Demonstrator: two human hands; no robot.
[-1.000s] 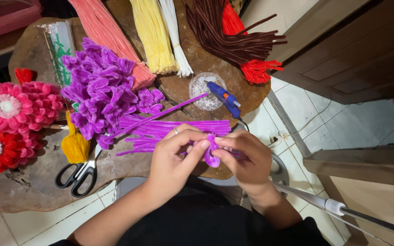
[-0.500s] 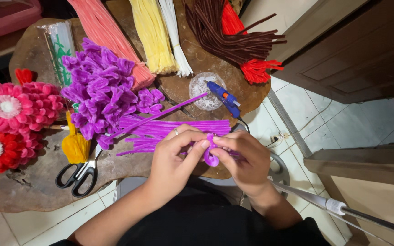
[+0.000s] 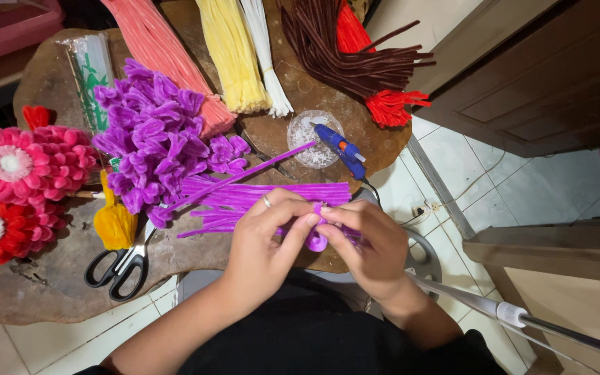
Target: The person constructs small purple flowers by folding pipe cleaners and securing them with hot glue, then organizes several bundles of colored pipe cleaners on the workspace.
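Both hands are meeting over the near edge of the wooden table [image 3: 258, 139]: the left hand [image 3: 269, 239] is pinching a purple pipe cleaner [image 3: 316, 239] between thumb and forefinger, and the right hand [image 3: 369, 243] is closing its fingertips on the same piece from the other side, so the small curled loop is sitting between the two grips, just in front of the loose purple pipe cleaners [image 3: 258, 198] lying flat on the tabletop. Since the loop is being held only at the fingertips, it is likely to spring open or twist out of shape if either pinch is loosening, and the stiff wire end could be poking a finger, though that end is hidden from view. Behind the hands a blue glue gun [image 3: 342, 149] is lying with its tip over a small clear dish [image 3: 307, 132], its cord trailing off the table edge; an elbow or sleeve catching that cord could be dragging the gun onto the purple stems or the pile of finished purple petals [image 3: 154, 146]. Black-handled scissors [image 3: 123, 260] are resting near the left forearm, close to the edge, and a nudge could be sending them to the tiled floor. The pink flower [image 3: 29, 163] and the red flower [image 3: 1, 229] are sitting well apart to the left, out of harm's way
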